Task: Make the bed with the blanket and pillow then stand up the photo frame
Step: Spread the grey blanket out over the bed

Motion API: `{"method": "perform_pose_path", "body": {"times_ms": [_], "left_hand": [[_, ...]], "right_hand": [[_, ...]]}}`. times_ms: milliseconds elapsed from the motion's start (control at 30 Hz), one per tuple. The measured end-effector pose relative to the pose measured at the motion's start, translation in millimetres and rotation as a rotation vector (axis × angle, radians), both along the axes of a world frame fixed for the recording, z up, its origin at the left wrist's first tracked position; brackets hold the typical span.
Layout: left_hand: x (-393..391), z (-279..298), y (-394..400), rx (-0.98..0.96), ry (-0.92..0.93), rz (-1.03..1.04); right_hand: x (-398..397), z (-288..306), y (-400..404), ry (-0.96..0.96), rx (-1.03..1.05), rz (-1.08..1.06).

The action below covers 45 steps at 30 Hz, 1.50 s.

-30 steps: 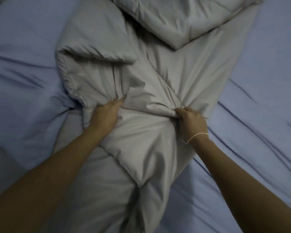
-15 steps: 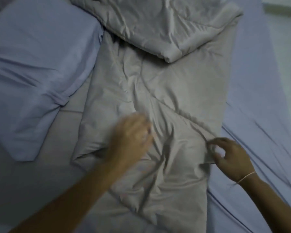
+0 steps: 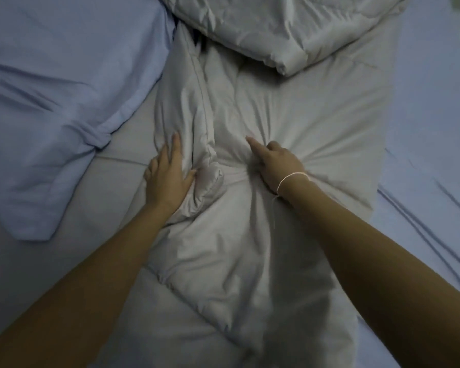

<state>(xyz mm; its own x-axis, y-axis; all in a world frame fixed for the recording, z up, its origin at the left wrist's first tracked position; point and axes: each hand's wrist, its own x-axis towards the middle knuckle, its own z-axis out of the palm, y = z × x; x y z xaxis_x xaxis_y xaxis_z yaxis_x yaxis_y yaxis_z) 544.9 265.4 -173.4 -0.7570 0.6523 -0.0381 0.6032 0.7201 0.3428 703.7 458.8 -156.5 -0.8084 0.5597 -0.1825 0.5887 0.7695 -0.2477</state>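
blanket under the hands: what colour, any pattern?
The blanket is plain light grey with no pattern. It shows best in the head view, though the light is dim.

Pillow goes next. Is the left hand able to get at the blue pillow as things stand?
Probably yes: the left hand rests flat on the blanket, and the pillow lies close to its left, nothing between.

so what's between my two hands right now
In the head view, a bunched, raised fold of the soft grey quilted blanket lies between the left hand and the right hand; nothing else.
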Motion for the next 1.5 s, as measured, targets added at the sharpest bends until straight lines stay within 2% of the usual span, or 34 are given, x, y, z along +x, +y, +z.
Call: {"method": "perform_pose_path", "body": {"times_ms": [67, 200, 333, 467, 567, 633, 700, 767, 800, 833, 933, 1000, 1067, 1100, 1167, 1233, 1267, 1333, 1400, 1500], "left_hand": [[4, 8, -5, 0.116, -0.004, -0.084], [47, 39, 2, 0.265, -0.173, -0.243], [134, 55, 33, 0.353, -0.302, -0.426], [263, 71, 89, 0.428, -0.418, -0.6], [364, 76, 117, 0.383, -0.548, -0.685], [417, 75, 124, 0.201, -0.658, -0.667], [446, 74, 114, 0.184, -0.613, -0.585], [451, 83, 102, 0.405, -0.456, -0.411], [444, 85, 98, 0.506, -0.363, -0.293], [432, 87, 94, 0.573, -0.293, -0.147], [383, 97, 107, 0.605, -0.304, 0.342], [351, 94, 129, 0.498, -0.501, 0.539], [334, 89, 153, 0.431, -0.72, 0.595], [332, 86, 164, 0.41, -0.759, 0.57], [339, 83, 190, 0.393, -0.696, 0.464], [363, 93, 230, 0.453, -0.641, 0.346], [383, 100, 253, 0.498, -0.67, 0.252], [433, 118, 297, 0.516, -0.792, 0.003], [489, 128, 334, 0.415, -0.863, -0.296], [554, 136, 357, 0.207, -0.814, -0.694]], "right_hand": [[13, 2, -2, 0.057, -0.039, 0.004], [75, 25, -2, 0.108, -0.079, -0.038], [180, 55, 10, 0.184, -0.048, -0.152], [321, 67, 44, 0.138, 0.023, -0.405], [410, 77, 72, 0.14, -0.011, -0.609], [452, 92, 77, 0.1, -0.142, -0.731], [470, 104, 68, 0.262, -0.25, -0.811], [473, 116, 48, 0.512, -0.347, -0.822], [467, 119, 35, 0.586, -0.392, -0.787], [459, 116, 21, 0.584, -0.408, -0.709], [432, 87, -12, 0.286, -0.212, -0.338], [423, 63, -25, 0.105, -0.112, -0.177], [426, 42, -25, 0.05, -0.122, -0.112], [433, 37, -20, 0.063, -0.134, -0.081], [453, 37, -4, 0.121, -0.099, -0.054], [488, 43, 20, 0.212, -0.049, -0.132], [508, 45, 31, 0.219, -0.023, -0.189], [555, 50, 54, 0.159, -0.012, -0.366], [606, 53, 79, 0.031, 0.078, -0.486], [685, 47, 97, 0.03, -0.068, -0.783]]}}
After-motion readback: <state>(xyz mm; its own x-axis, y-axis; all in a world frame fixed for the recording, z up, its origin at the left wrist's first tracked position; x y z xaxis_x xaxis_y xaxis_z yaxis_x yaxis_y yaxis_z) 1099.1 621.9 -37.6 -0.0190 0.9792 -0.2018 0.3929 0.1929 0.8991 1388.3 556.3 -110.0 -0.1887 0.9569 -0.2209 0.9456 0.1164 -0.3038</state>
